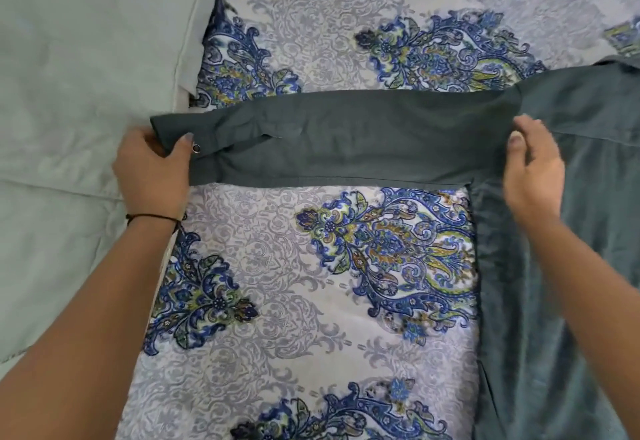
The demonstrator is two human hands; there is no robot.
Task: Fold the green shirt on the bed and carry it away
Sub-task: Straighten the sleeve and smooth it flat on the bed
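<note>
A dark green shirt (346,138) lies on the bed. Its long sleeve stretches leftward across the patterned cover, and its body runs down the right side of the view. My left hand (152,169) grips the cuff end of the sleeve, thumb on top beside a small snap button. My right hand (533,169) is at the shoulder end of the sleeve, thumb under the fabric fold and fingers curled over it. The shirt's right part runs out of view.
The bed cover (277,283) is white-grey with blue and green paisley patterns. A pale green pillow (86,58) lies at the upper left, and a second pale green pillow or sheet (52,266) below it along the left side.
</note>
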